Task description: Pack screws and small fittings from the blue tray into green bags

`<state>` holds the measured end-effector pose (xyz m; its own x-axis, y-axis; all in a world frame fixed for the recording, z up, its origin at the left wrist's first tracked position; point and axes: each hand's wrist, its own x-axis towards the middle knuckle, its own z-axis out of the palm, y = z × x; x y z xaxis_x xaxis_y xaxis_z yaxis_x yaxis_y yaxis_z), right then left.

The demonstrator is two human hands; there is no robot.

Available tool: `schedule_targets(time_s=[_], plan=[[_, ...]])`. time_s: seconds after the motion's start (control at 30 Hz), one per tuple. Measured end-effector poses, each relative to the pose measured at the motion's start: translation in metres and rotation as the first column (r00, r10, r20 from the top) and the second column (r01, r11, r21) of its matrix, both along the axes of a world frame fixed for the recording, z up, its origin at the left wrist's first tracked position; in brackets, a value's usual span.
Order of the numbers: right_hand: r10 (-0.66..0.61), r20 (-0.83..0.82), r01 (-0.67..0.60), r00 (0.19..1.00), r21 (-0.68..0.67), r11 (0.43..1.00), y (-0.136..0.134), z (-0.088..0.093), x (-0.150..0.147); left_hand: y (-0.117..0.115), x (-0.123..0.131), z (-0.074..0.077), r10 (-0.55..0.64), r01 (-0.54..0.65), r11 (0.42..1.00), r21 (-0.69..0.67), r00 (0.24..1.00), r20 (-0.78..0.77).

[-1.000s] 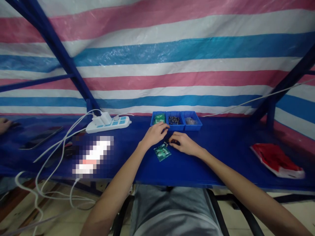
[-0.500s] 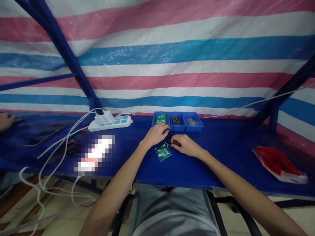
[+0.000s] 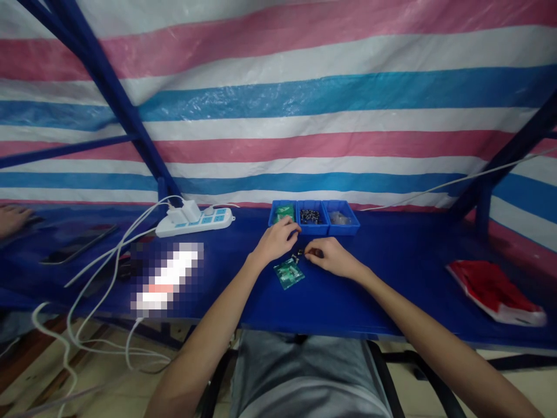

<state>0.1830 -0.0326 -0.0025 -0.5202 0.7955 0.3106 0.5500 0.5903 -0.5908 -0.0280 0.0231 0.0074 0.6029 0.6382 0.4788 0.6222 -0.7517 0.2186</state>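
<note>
My left hand (image 3: pixel 277 239) hovers at the front of the blue bins, its fingers loosely bent with a gap at the thumb and nothing visible between them. Across from it, my right hand (image 3: pixel 331 256) is closed, thumb and finger pressed together low over the table; what they hold, if anything, is too small to make out. Beside those fingertips lie several small dark and metallic parts (image 3: pixel 297 256). Just below them is a green clear-fronted packet (image 3: pixel 289 273) with pale pieces showing inside.
Three joined blue bins stand behind my hands: one with green packets (image 3: pixel 285 211), one with small black-and-silver parts (image 3: pixel 310 216), one with clear bags (image 3: pixel 339 218). A power strip (image 3: pixel 195 223) with white cables lies left, a red packet (image 3: pixel 494 290) right. Another person's hand (image 3: pixel 15 219) is far left.
My right hand has shifted slightly right, so more of the small parts beside its fingertips show. My left hand stays nearly where it was. The view has tilted a little.
</note>
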Motion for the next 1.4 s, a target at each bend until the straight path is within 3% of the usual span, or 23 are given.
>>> schedule_targets(time_s=[0.4, 0.73, 1.07, 1.4], plan=[[-0.253, -0.220, 0.243, 0.942, -0.074, 0.967, 0.010, -0.006, 0.004, 0.000, 0.003, -0.002, -0.026, 0.026, 1.000, -0.003, 0.999, -0.024], [-0.249, -0.220, 0.244, 0.943, -0.054, 0.968, 0.010, -0.008, 0.003, -0.001, 0.002, -0.001, -0.026, 0.026, 1.000, -0.008, 0.999, -0.022], [-0.299, -0.323, 0.266, 0.898, -0.144, 0.953, 0.015, -0.016, 0.002, -0.001, 0.003, 0.001, -0.052, 0.051, 0.998, -0.027, 0.998, -0.038], [-0.296, -0.278, 0.283, 0.914, -0.089, 0.955, 0.017, -0.019, 0.001, -0.003, 0.004, 0.004, -0.090, 0.087, 0.993, -0.074, 0.995, -0.048]])
